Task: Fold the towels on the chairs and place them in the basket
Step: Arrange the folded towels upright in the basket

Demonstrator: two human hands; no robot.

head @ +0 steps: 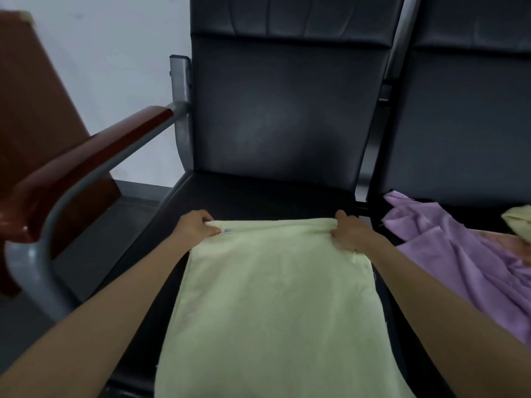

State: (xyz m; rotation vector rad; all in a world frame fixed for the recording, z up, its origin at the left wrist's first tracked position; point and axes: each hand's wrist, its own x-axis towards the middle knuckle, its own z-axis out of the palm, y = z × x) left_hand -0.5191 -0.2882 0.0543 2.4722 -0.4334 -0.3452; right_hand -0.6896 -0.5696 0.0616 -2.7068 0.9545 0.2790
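Note:
A pale yellow-green towel lies spread flat on the seat of a black chair, reaching down past the seat's front edge. My left hand pinches its far left corner. My right hand pinches its far right corner. Both hands rest on the seat about halfway back. A crumpled purple towel lies on the neighbouring seat to the right. Part of another pale yellow cloth shows at the right edge beside it. No basket is in view.
A second black chair stands joined on the right. A grey metal armrest with a red-brown wooden top borders the left side. A red-brown panel leans by the white wall at far left.

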